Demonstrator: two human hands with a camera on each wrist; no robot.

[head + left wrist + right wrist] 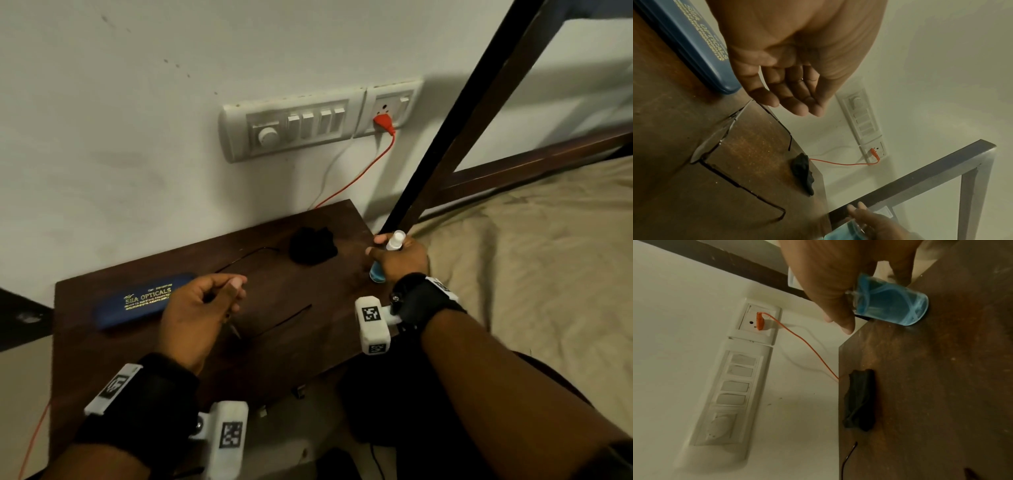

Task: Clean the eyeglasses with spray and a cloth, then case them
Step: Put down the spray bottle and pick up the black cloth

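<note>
Thin black-framed eyeglasses (715,146) lie unfolded on the dark wooden table (308,342), temples (287,318) pointing toward the wall. My left hand (212,298) hovers just above them with loosely curled fingers (795,100), holding nothing. To its left lies the shut blue glasses case (144,301) with gold lettering. A crumpled black cloth (311,248) sits near the table's far edge. At the right edge my right hand (397,257) grips the small spray bottle (890,303) of blue liquid with a white top (396,240); its base rests on the table.
A white switch panel (291,126) on the wall holds an orange plug (383,121), whose cable (352,181) drops behind the table. A dark bed-frame post (445,137) rises just beyond the right hand. A beige mattress (531,257) lies to the right.
</note>
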